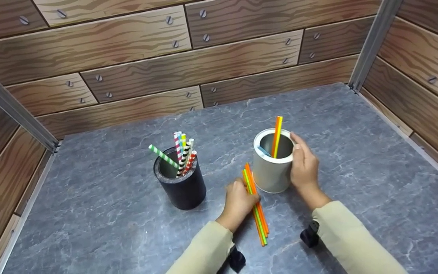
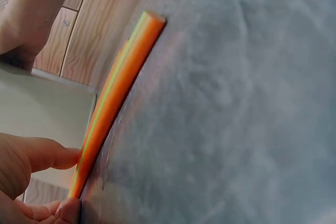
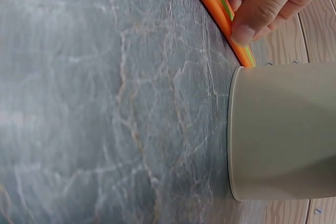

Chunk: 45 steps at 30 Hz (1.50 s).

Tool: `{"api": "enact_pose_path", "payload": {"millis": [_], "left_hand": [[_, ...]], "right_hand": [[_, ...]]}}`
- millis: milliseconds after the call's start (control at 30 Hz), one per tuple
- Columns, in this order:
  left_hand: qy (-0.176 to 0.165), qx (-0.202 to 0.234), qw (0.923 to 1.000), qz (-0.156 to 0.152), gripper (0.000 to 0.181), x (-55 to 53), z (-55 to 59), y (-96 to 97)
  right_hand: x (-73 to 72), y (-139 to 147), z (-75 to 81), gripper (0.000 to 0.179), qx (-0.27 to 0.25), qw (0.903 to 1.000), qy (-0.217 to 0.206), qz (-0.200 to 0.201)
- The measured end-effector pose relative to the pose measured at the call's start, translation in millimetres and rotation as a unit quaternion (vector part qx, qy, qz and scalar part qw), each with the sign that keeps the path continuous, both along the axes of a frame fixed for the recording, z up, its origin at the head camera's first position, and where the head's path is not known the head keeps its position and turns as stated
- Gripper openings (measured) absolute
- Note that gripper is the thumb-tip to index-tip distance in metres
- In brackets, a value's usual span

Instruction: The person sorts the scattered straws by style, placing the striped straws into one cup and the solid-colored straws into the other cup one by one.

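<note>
My left hand (image 1: 238, 201) pinches a small bundle of plain orange and green straws (image 1: 260, 220) between thumb and fingers. In the left wrist view the straws (image 2: 115, 90) lie along the tabletop, with the thumb against their side. Just right of them stands an upright white can (image 1: 273, 175), its right side and rim held by my right hand (image 1: 305, 167). Inside the can an orange and a yellow straw (image 1: 276, 137) stick up, and a blue straw (image 1: 264, 151) leans low. The right wrist view shows the can's wall (image 3: 283, 135) close to the straw ends.
A black cup (image 1: 184, 192) with several striped paper straws (image 1: 183, 154) stands to the left of my hands. The grey marbled tabletop (image 1: 101, 190) is bounded by wood-patterned walls (image 1: 139, 64) at the back and sides.
</note>
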State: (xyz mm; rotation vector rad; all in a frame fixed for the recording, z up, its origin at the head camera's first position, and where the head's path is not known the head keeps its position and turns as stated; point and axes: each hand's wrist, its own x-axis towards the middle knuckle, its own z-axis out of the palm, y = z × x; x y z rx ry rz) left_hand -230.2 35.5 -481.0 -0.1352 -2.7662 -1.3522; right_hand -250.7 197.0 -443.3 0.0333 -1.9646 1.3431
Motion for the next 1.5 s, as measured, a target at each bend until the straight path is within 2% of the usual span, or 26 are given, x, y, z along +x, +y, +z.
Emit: {"api": "enact_pose_path", "payload": {"millis": [300, 600, 733, 933, 1067, 1267, 1500], "left_hand": [[-0.018, -0.002, 0.9998, 0.004, 0.018, -2.8, 3.3, -1.7], [-0.028, 0.024, 0.9991, 0.022, 0.013, -4.6, 4.7, -5.9], [-0.048, 0.026, 0.9981, 0.028, 0.015, -5.6, 5.5, -7.7], [-0.076, 0.065, 0.9943, 0.038, 0.013, -6.6, 4.4, -9.8], [-0.09, 0.114, 0.9881, 0.05, 0.011, -6.8, 2.1, -11.6], [-0.131, 0.211, 0.9669, 0.06, 0.012, -9.5, -0.9, -14.9], [-0.142, 0.258, 0.9539, 0.057, 0.016, -12.3, -3.4, -20.7]], "right_hand": [[-0.5, -0.9, -1.7, 0.035, 0.001, 1.0, 0.006, 0.001], [-0.1, -0.1, -1.0, 0.035, -0.001, 1.0, -0.003, -0.002], [0.2, 0.4, -1.3, 0.035, 0.001, 1.0, -0.002, 0.001], [1.3, 0.5, 0.3, 0.035, -0.001, 1.0, -0.009, -0.001], [1.3, -0.2, 0.2, 0.035, -0.004, 1.0, -0.008, 0.001], [0.4, 0.0, -0.9, 0.035, -0.004, 1.0, -0.006, 0.006], [-0.3, 0.5, -2.4, 0.035, -0.003, 0.9999, -0.007, 0.01]]}}
